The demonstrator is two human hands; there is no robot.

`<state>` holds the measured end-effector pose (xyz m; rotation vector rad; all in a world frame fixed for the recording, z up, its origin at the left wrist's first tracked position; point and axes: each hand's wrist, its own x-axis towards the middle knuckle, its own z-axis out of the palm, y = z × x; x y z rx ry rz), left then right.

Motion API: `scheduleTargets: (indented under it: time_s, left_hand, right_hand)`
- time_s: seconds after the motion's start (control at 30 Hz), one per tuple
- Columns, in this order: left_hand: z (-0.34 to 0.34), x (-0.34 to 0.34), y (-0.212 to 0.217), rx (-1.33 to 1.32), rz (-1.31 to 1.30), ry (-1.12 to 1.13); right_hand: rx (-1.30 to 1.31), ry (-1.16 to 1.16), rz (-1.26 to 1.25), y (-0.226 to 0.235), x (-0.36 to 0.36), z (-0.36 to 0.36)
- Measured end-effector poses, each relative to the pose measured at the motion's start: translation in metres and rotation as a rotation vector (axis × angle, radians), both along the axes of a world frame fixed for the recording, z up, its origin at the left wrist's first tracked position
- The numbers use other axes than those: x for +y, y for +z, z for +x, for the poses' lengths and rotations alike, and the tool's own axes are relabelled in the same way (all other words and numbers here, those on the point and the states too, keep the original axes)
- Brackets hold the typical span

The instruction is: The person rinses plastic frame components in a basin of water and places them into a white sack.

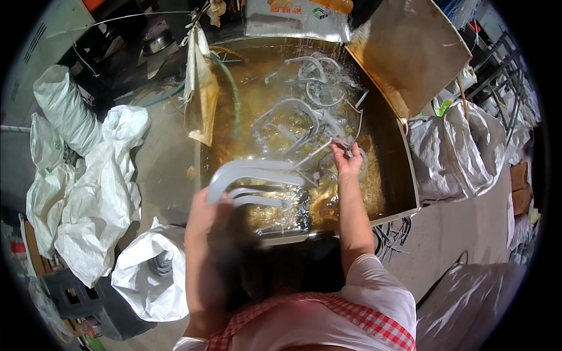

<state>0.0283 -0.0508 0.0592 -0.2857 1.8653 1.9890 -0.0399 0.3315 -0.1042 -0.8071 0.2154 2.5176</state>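
Note:
My left hand (206,212), partly blurred, is closed round the bent ends of several grey curved plastic strips (252,168) at the near left of a water tank (411,175). Over the water, my right hand (348,158) pinches a thin grey plastic stem (318,154). That stem runs left toward the strips; whether it joins them I cannot tell. More curved grey plastic pieces (297,104) lie in the brownish water beyond my hands, with splashing at the far side. Shadow hides some of my left fingers.
White woven sacks (96,187) stand on the left; an open one (155,272) holds grey coils. Another open white sack (462,152) is beside the tank's right wall. A brown board (413,52) leans over the far right corner, and a green hose (233,88) hangs into the water.

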Motion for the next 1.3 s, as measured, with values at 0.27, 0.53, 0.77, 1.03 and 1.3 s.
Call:
scheduleTargets:
  time_s: [0.27,0.53,0.77,1.03,1.3]
  left_hand:
    - [-0.002,0.021,-0.018,0.299,-0.486,0.084]
    - [0.002,0.067,-0.032,0.131,0.410,0.178]
    - [0.002,0.078,-0.025,0.367,0.341,0.286]
    - [0.000,0.078,-0.036,0.770,-0.196,-0.233]
    - [0.005,0.067,-0.044,0.515,-0.129,-0.470]
  right_hand:
    - [-0.085,0.150,0.755,0.038,0.019,0.022]
    - [-0.227,0.601,1.951,0.063,-0.031,0.071]
    - [-0.307,0.599,1.985,0.082,-0.025,0.103]
    - [0.032,1.237,1.585,0.162,-0.048,0.087]
    - [0.039,1.212,1.392,0.129,-0.061,0.065]
